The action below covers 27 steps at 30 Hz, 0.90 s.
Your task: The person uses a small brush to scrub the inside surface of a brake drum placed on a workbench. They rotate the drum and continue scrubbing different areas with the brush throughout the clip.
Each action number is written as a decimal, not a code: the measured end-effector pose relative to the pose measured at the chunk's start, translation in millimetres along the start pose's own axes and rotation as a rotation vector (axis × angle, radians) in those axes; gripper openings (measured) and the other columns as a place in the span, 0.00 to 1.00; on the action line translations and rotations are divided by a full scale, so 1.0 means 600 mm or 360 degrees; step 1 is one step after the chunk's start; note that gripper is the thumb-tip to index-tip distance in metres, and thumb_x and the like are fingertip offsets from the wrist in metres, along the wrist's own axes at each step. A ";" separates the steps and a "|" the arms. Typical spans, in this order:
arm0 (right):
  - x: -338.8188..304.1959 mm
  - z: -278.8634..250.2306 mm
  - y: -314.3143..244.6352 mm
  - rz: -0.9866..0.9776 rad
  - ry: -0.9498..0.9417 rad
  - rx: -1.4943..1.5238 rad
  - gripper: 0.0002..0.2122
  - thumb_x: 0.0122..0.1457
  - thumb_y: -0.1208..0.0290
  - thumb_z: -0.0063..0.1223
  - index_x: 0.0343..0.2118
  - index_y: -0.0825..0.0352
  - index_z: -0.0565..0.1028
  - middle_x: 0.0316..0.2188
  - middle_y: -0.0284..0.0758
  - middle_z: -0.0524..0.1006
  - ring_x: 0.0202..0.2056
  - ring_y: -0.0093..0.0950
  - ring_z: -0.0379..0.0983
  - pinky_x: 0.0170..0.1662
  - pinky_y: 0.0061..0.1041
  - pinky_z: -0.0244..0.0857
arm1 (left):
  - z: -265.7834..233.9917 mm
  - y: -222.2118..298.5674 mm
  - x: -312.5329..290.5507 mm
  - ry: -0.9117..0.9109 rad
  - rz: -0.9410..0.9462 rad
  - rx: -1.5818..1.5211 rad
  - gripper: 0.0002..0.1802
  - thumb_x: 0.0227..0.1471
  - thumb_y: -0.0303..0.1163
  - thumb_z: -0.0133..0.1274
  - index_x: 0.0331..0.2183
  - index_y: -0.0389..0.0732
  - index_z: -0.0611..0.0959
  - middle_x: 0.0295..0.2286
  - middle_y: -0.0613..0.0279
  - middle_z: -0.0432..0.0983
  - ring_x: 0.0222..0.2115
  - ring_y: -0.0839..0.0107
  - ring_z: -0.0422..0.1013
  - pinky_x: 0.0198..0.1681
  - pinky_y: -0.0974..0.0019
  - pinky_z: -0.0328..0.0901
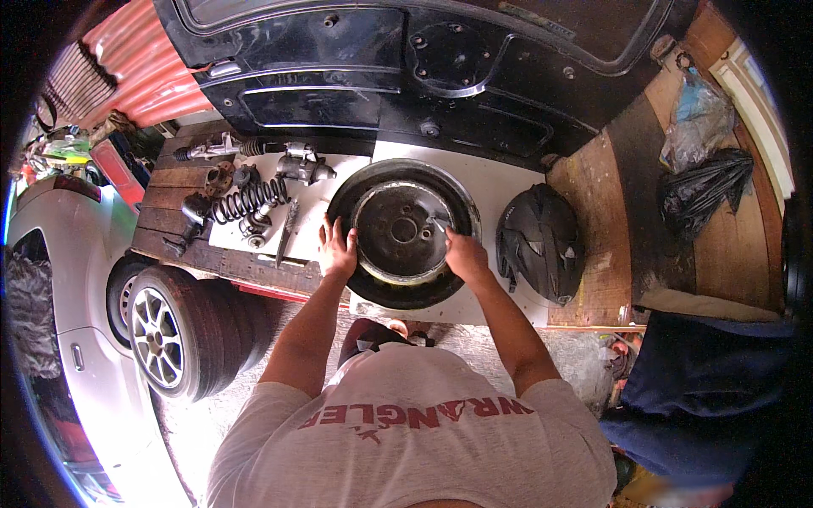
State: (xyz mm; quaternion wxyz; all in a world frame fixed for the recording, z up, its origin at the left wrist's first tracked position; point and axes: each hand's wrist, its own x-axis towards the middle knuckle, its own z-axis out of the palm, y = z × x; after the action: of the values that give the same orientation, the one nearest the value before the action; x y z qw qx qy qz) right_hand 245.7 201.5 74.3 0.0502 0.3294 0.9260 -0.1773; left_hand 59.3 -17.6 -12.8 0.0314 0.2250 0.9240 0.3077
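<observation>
A dark round wheel [385, 254] lies flat at the centre of the frame, on a white sheet [512, 182] over a wooden bench [597, 203]. The person's left hand [339, 249] is at the wheel's left edge, palm down, fingers extended and slightly parted, the thumb toward the wheel. The right hand [464, 257], at the wheel's right side, has its fingers curled round a small pale tool [438, 223] whose tip points toward the hub; its exact kind cannot be told. The clearest writing is on the person's light shirt [415, 457], at bottom centre: a line of large red capitals, upside down in the frame, with a small red mark below. A small strip on the black panel [330, 59], along the top, is too faint to read. Left of the wheel lie a long narrow tool [288, 233], a coil spring [250, 201] and other metal parts [305, 165]. A rounded black object [542, 241] with a pale patch sits just right of the wheel. Plastic bags [707, 190] hang at upper right; a pale car [80, 254] and upright tyres [207, 339] stand at left.
</observation>
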 end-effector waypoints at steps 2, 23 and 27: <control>-0.010 -0.006 0.022 -0.0069 0.0080 0.0009 0.17 0.60 0.64 0.44 0.52 0.59 0.71 0.34 0.46 0.79 0.37 0.46 0.76 0.40 0.46 0.69 | 0.001 -0.001 -0.003 0.0010 0.0001 -0.0018 0.35 0.58 0.56 0.39 0.59 0.43 0.64 0.64 0.52 0.43 0.62 0.49 0.47 0.59 0.42 0.51; -0.048 0.034 -0.047 0.0033 0.0066 0.0196 0.19 0.61 0.65 0.42 0.55 0.62 0.69 0.30 0.49 0.78 0.33 0.49 0.76 0.39 0.48 0.68 | 0.001 0.002 -0.002 -0.0053 0.0003 0.0054 0.36 0.58 0.58 0.37 0.59 0.43 0.63 0.64 0.52 0.42 0.61 0.47 0.47 0.58 0.42 0.53; -0.037 0.005 0.009 -0.0017 0.0009 0.0101 0.19 0.61 0.64 0.42 0.55 0.58 0.69 0.32 0.48 0.78 0.36 0.47 0.76 0.39 0.46 0.69 | 0.007 -0.006 -0.001 -0.0035 -0.0001 0.0045 0.37 0.58 0.58 0.37 0.59 0.43 0.63 0.64 0.51 0.42 0.61 0.47 0.47 0.58 0.42 0.53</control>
State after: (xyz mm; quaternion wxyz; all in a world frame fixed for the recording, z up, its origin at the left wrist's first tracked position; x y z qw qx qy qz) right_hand 266.3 190.9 74.6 0.0359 0.3262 0.9219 -0.2060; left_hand 59.2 -18.4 -18.3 0.0385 0.2286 0.9279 0.2920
